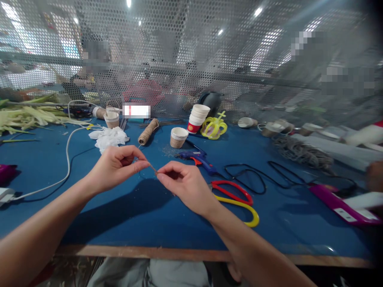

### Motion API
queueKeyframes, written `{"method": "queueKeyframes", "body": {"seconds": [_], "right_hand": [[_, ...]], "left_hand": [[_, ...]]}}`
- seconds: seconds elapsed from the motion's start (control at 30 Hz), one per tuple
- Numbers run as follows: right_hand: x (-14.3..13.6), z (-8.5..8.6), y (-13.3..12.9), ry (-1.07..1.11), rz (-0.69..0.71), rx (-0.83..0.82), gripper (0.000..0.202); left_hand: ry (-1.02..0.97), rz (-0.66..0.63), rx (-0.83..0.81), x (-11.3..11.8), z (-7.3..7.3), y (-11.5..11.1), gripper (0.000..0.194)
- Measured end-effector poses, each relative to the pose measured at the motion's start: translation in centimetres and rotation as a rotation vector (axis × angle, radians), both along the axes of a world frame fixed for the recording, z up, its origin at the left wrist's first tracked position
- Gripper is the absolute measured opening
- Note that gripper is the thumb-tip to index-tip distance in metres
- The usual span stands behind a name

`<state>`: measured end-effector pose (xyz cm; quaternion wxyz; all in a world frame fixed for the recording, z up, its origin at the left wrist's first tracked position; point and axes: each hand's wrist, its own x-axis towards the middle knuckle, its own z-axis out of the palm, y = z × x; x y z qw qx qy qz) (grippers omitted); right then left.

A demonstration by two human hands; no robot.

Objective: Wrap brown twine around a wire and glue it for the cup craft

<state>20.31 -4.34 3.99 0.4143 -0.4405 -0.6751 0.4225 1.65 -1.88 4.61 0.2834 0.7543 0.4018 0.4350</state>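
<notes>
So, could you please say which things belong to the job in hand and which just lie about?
Probably job: thin strand, pinched between left hand and right hand; perhaps twine roll, glue gun.
Apparently lying about: scissors, white cable, yellow crown.

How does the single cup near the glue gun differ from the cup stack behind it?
The single cup has brown sides under a white rim; the cup stack is white, with red at the bottom. The single cup is low and alone; the cup stack is taller, several nested together. Both show white rims.
</notes>
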Motion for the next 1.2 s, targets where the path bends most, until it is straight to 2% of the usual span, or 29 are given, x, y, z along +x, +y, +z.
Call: {"method": "queueKeyframes", "body": {"seconds": [0.23,0.6,0.77,0.97,1.2], "right_hand": [[0.14,-0.33,0.02,-0.078,0.029,0.147,0.008],[0.17,0.36,-0.13,-0.053,0.118,0.082,0.006],[0.2,0.11,-0.2,-0.078,0.119,0.127,0.006],[0.37,0.3,-0.17,-0.134,0.085,0.266,0.009],[0.52,0.0,0.07,-0.165,-0.055,0.35,0.01]], "left_hand": [[0.092,-0.013,0.121,-0.02,-0.08,0.09,0.02],[0.075,-0.043,0.116,0.43,-0.8,0.22,0.021],[0.082,-0.045,0.094,0.41,-0.91,0.31,0.021],[0.11,-0.075,0.027,0.23,-0.8,0.42,0.019],[0.099,-0.12,-0.038,0.2,-0.43,0.06,0.019]]}}
